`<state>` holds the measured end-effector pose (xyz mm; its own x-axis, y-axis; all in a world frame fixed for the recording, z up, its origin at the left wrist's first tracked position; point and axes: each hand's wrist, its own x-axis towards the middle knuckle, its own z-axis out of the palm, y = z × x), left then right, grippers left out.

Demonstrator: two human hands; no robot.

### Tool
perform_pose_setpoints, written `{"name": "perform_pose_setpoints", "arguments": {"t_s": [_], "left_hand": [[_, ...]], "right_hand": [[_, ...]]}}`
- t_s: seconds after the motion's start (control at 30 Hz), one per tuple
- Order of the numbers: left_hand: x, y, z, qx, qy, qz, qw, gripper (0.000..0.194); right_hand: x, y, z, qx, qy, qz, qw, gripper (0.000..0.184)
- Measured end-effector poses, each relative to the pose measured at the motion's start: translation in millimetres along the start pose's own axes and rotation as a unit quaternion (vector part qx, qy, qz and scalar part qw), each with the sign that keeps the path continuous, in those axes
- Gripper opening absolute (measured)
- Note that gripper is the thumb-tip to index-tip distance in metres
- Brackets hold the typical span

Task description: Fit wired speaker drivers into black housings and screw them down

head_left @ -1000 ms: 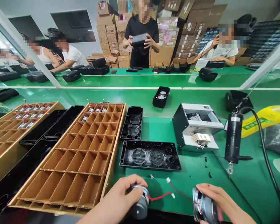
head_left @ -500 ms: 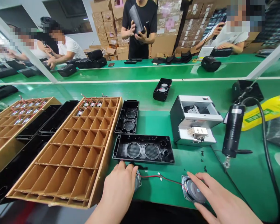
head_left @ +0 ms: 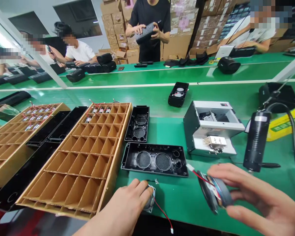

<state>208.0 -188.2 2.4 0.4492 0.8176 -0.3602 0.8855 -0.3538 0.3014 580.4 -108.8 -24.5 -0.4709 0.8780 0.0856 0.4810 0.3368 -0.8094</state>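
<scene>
My right hand (head_left: 245,193) is closed on the magnet end of a speaker driver (head_left: 215,191), lifted off the bench and tilted, its black cone side facing left. A red wire with a white plug stands out from it. My left hand (head_left: 135,200) has its fingers curled over a second speaker driver (head_left: 151,200) at the bench's front edge, partly hiding it. From that one a red wire trails right, ending in a white plug. Just beyond lies a black speaker housing (head_left: 154,159) with two round grilles, open side up.
A divided cardboard box (head_left: 76,160) with several drivers in its far cells stands left. Another black housing (head_left: 137,123) lies beside it. At right are a white-and-black machine (head_left: 212,127) and a hanging electric screwdriver (head_left: 257,141). Co-workers sit and stand across the green bench (head_left: 103,88).
My right hand has closed on its driver and raised it off the bench, tilting it. The left hand stays on the other driver. The two wires have drawn apart. The view has shifted slightly.
</scene>
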Motion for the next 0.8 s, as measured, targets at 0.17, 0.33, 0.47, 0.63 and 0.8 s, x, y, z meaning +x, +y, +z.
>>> {"name": "perform_pose_setpoints", "arguments": {"t_s": [0.17, 0.33, 0.47, 0.63, 0.8], "left_hand": [[-12, -6, -59.2, -0.19, 0.077, 0.016, 0.979, 0.056], [0, -48, -89.2, -0.207, 0.163, -0.03, 0.964, 0.044], [21, -69, -88.3, -0.126, 0.153, -0.023, 0.98, 0.045], [42, -67, -86.3, -0.03, 0.128, -0.007, 0.991, 0.042], [55, -62, -81.0, 0.012, 0.087, 0.012, 0.996, 0.035]], "right_hand": [[78, -60, 33, -0.043, 0.023, -0.116, 0.992, 0.038], [105, -65, 65, -0.139, 0.017, -0.14, 0.98, 0.031], [107, -61, 83, -0.196, 0.029, -0.147, 0.969, 0.039], [108, -57, 96, -0.256, 0.039, -0.165, 0.952, 0.055], [110, -52, 102, -0.271, 0.04, -0.168, 0.947, 0.046]]}}
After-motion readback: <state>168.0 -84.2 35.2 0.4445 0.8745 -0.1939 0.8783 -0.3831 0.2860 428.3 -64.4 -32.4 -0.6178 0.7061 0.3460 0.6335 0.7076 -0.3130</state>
